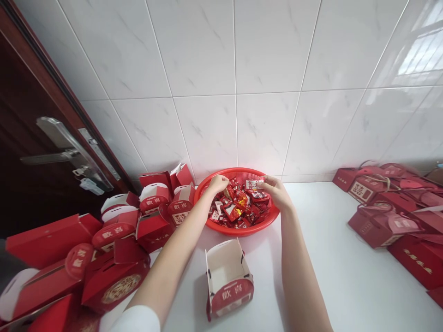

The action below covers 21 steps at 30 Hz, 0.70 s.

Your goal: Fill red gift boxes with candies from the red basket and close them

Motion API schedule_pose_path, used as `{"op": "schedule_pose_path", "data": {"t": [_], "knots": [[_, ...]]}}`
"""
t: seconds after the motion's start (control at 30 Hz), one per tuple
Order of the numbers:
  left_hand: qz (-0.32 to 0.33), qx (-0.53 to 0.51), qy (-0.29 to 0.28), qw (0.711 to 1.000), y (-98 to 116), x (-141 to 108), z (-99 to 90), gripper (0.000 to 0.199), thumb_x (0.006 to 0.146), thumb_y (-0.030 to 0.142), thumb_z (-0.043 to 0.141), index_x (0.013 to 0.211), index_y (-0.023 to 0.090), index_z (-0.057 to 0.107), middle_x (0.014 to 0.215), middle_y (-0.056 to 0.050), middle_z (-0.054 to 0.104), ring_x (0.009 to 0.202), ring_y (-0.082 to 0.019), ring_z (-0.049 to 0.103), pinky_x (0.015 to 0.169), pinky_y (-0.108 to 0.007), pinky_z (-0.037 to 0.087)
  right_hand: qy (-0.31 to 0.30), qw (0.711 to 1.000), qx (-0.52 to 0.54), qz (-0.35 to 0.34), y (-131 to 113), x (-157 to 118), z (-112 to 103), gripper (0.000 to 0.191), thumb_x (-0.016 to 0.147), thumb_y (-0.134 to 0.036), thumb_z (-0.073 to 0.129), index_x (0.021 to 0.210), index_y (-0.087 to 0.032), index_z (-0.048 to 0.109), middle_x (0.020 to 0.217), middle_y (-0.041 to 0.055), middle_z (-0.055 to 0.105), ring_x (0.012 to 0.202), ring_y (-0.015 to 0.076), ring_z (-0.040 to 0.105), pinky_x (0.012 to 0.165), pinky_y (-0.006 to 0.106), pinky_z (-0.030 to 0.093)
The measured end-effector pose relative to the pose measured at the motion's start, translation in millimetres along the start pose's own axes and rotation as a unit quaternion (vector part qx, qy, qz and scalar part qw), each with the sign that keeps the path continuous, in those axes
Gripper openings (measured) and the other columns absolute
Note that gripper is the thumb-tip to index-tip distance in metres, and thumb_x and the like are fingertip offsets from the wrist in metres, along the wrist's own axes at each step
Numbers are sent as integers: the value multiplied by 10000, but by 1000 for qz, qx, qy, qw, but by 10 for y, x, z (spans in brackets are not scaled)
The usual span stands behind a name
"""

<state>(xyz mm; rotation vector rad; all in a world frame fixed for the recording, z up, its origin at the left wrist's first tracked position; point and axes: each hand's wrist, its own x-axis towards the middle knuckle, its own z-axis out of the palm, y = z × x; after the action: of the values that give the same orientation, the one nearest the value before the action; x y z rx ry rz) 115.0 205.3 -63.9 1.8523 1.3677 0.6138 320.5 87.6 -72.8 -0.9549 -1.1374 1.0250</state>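
A red plastic basket (pixel 242 231) against the wall is filled with small wrapped candies (pixel 238 207) in red, gold and white. Over its right side my right hand (pixel 277 192) pinches a red and white candy packet (pixel 254 183) between thumb and fingers. My left hand (pixel 218 185) is over the basket's left side with its fingers closed; what they hold, if anything, is hidden. In front of the basket stands an opened red gift box (pixel 228 281) with a pale inside, its top flaps apart. Neither hand touches that box.
Many red gift boxes (pixel 117 226) crowd the left side of the white table (pixel 311 240), close to my left forearm. More red boxes (pixel 384 223) are grouped at the right. A tiled wall (pixel 263 129) rises behind, and a dark door (pixel 38 124) with a metal handle is at left.
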Motion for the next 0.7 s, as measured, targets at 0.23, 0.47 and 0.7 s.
{"op": "schedule_pose_path", "data": {"t": [0.23,0.47,0.7], "knots": [[-84,96,-64,990,-147,38,34,220,986,325,671,1099,135,678,1047,-56,699,862,-173,687,743,-328,603,26,1000,14,-5,23,37,-5,291,643,-449,826,772,-210,722,835,31,748,837,209,680,838,355,565],[-108,135,-51,984,-234,95,-12,229,974,345,685,1094,149,676,1062,-54,689,916,-198,687,778,-344,593,51,999,15,1,50,57,-19,247,699,-447,769,766,-223,689,868,36,746,873,219,683,845,365,566],[-107,157,-129,973,-228,105,-34,210,963,339,701,1000,133,682,958,-32,693,840,-178,684,750,-332,588,49,999,2,17,24,46,4,218,667,-389,790,730,-218,671,800,21,706,813,199,669,819,355,582]]}}
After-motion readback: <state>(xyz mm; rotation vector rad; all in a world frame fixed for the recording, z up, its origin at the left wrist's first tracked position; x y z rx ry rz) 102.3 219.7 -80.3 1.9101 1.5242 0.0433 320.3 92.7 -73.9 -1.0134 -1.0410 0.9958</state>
